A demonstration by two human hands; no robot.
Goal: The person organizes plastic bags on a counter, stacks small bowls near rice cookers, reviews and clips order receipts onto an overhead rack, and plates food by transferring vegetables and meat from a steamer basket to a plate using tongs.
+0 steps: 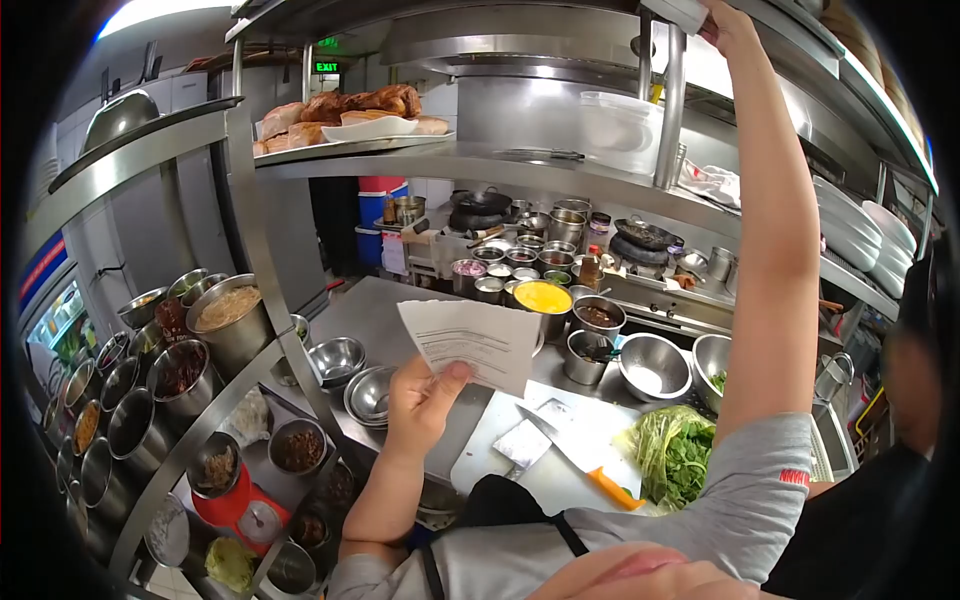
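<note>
"Above the counter [365, 308], what is held?"
"A paper slip [472, 338], pinched by the left hand [425, 402], long axis sideways, dipping rightward."
"The right hand [729, 27]?"
"Raised high; its grip cannot be told."

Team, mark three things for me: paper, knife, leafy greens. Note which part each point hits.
Paper [478, 345]: head view, middle of the sheet's visible face.
Knife [614, 488]: head view, on its orange handle.
Leafy greens [690, 460]: head view, on leaves mid-bunch.
</note>
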